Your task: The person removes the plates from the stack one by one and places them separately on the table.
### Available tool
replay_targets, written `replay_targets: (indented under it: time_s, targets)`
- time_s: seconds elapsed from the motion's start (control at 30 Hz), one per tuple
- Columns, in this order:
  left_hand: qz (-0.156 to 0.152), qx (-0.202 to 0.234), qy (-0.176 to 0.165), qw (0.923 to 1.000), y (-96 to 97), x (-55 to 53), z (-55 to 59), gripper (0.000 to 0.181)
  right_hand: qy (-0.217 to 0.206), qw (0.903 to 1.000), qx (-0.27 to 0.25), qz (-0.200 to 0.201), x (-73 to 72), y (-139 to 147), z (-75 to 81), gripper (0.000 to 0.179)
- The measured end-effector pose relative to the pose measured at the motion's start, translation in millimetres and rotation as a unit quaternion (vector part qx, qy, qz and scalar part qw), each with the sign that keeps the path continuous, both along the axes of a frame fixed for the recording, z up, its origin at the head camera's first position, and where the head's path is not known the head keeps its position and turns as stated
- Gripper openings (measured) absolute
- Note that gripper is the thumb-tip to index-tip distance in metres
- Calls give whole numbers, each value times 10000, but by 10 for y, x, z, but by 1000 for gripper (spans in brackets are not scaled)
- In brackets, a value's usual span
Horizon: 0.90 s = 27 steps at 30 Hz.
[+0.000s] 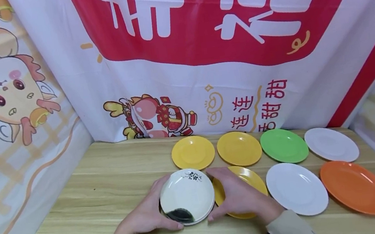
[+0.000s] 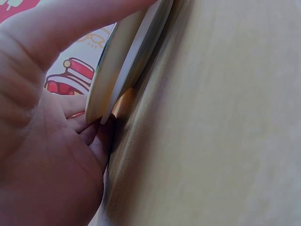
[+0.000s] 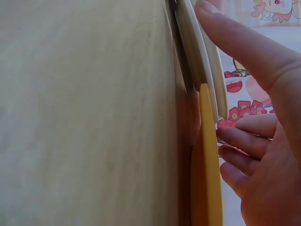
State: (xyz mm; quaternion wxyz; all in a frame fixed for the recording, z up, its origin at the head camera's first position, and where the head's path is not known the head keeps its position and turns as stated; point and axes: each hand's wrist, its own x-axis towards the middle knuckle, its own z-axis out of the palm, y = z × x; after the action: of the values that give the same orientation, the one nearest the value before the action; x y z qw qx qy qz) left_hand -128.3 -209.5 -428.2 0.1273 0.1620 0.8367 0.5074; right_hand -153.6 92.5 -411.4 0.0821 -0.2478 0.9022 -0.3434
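Note:
A small stack of round white plates [image 1: 187, 194] sits low at the table's front middle; the top one has a dark floral sprig and a dark green leaf patch. At least two rims show edge-on in the left wrist view. My left hand [image 1: 150, 212] holds the stack's left side, thumb at the near rim and fingertips tucked beneath the edge. Round the right side, my right hand [image 1: 238, 195] holds it with curved fingers and thumb at the rim. Beneath that hand lies a yellow plate [image 1: 252, 203], partly hidden, its edge close to the stack.
Behind are two more yellow plates [image 1: 193, 153] [image 1: 239, 149], a green plate [image 1: 284, 145] and a white plate [image 1: 331, 144]. Another white plate [image 1: 296, 189] and an orange plate [image 1: 357, 187] lie to the right. A printed cloth [image 1: 71, 69] hangs round the wooden table [image 1: 69, 219].

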Motion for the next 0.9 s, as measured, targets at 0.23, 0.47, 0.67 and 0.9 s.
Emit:
replay_targets:
  time_s: [0.23,0.47,0.67,0.9]
  targets:
    - [2,-64,26,10000,18,11,-1,138,-34,9999,45,106,-34,-42,-26,123]
    - [182,-95,-282,9994,70,23,42,144,-86,9999,74,38,-56,-50,-41,119]
    - [186,-94,-157,9997,76,33,52,140,-172,9997,191,-48,-51,-58,-30,125]
    - [213,-63,-217,9995,57,35,76,140,-278,9991,285,-143,-31,-72,-4,129]
